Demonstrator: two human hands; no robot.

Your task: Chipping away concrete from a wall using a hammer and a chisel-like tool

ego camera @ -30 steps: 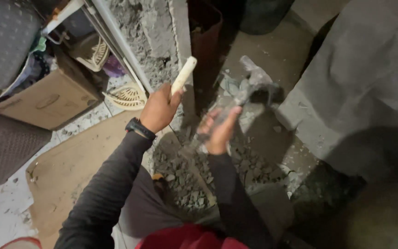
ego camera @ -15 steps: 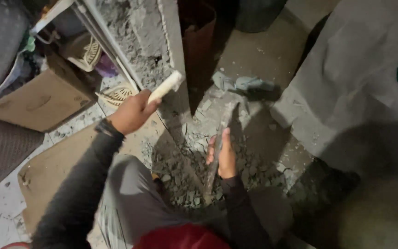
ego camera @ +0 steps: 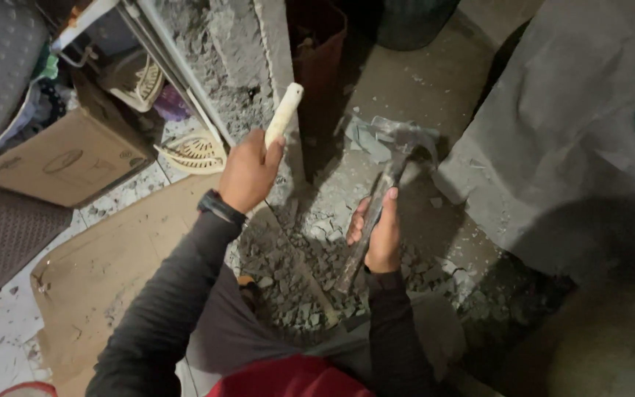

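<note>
My left hand [ego camera: 248, 173] grips a pale chisel [ego camera: 283, 115] against the broken wall [ego camera: 240, 44]. My right hand [ego camera: 378, 234] wraps the hammer [ego camera: 387, 184] handle, head above the rubble [ego camera: 295, 279].

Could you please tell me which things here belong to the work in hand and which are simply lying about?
In hand: left hand grips pale chisel handle; right hand grips hammer; rubble; chipped wall.
Lying about: cardboard box; cardboard sheet; grey sack.
</note>
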